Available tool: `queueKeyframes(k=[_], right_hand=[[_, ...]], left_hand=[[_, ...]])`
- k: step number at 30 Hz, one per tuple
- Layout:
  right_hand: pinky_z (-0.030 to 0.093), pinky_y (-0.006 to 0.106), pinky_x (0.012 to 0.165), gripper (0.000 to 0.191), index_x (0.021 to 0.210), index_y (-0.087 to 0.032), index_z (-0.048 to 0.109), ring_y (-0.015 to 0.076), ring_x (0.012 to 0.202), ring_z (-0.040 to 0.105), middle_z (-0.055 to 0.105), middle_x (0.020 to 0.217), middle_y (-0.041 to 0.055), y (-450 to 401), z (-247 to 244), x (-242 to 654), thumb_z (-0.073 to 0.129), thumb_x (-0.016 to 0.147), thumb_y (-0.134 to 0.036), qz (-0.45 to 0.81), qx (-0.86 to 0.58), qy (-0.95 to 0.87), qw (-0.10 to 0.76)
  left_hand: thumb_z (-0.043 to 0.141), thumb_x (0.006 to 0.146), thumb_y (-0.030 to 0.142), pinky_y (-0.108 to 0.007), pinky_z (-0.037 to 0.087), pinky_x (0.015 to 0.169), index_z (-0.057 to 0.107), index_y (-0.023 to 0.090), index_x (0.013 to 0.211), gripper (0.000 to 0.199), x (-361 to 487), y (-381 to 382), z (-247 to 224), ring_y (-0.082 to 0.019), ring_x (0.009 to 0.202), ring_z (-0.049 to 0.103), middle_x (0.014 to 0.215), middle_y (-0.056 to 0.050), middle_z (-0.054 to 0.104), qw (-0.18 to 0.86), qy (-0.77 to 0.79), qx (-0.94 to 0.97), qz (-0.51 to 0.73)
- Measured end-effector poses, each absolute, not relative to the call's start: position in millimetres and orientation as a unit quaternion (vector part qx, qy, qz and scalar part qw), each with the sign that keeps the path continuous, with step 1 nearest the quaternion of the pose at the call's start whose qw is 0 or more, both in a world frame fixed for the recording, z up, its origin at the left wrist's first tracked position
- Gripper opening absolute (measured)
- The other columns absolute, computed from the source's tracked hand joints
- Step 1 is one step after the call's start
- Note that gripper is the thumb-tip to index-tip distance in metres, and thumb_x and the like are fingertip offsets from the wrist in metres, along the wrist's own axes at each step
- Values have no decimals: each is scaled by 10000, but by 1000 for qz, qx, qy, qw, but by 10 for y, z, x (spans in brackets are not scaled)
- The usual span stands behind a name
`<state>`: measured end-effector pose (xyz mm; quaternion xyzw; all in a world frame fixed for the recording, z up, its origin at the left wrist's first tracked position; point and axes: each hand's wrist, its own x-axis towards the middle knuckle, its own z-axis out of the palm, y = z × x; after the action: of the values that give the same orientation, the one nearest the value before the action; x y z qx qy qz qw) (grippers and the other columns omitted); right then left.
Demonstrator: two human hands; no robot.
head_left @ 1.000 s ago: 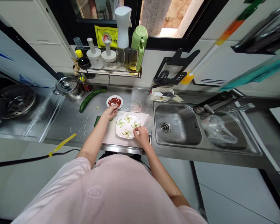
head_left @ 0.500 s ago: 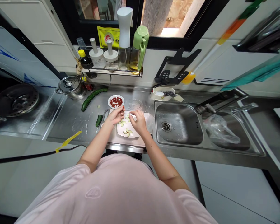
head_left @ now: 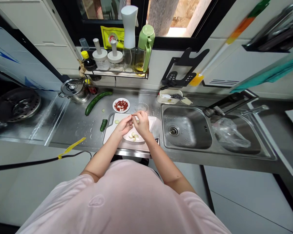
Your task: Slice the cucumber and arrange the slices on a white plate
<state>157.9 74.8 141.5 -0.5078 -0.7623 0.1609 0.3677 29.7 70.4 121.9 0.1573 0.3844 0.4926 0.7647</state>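
Observation:
My left hand (head_left: 124, 126) and my right hand (head_left: 142, 124) meet fingertip to fingertip above a white plate (head_left: 127, 137). Both are closed in a pinch at a small red piece (head_left: 132, 115), which shows between the fingertips. On the plate, pale cucumber slices (head_left: 133, 136) lie in a flower-like cluster; my hands cover much of the rest. Under the plate is a light cutting board (head_left: 108, 132), with a round cucumber slice (head_left: 117, 122) on its left part. Beyond my hands stands a small white dish (head_left: 114, 110) of chopped red pieces (head_left: 121, 105).
A long cucumber (head_left: 95, 101) and a cut cucumber end (head_left: 103, 125) lie left of the board. A lidded pot (head_left: 74, 91) stands behind them. To the right is a sink (head_left: 185, 143); bottles and jars fill a rack (head_left: 117, 74) above the counter.
My left hand has moved right and slightly down, bringing the red piece to my right hand's fingertips. The hands were apart before and now touch. The round slice on the board has come into view.

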Motion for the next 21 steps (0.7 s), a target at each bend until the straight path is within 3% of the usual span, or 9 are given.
queueKeyframes(k=[5,10,21], right_hand=[[379,357,847,180,964,-211,599,225,971,452,527,1009,78,738,1425,1584,432,917,-259,158,-502,-767,367],[377,348,845,168,945,-209,591,224,974,446,527,1005,77,719,1442,1603,428,921,-247,156,-491,-783,348],[381,347,829,181,971,-211,594,222,974,449,538,999,73,691,1401,1625,443,920,-296,172,-482,-782,357]], left_hand=[[670,751,372,-149,378,485,605,169,863,240,279,666,1270,-33,545,531,727,14,596,740,428,179,486],[706,689,393,-158,259,420,623,164,804,270,228,645,1282,-19,487,422,674,27,546,644,491,304,503],[657,705,321,-184,304,514,618,172,744,159,175,610,1356,-51,533,414,606,42,495,559,543,368,507]])
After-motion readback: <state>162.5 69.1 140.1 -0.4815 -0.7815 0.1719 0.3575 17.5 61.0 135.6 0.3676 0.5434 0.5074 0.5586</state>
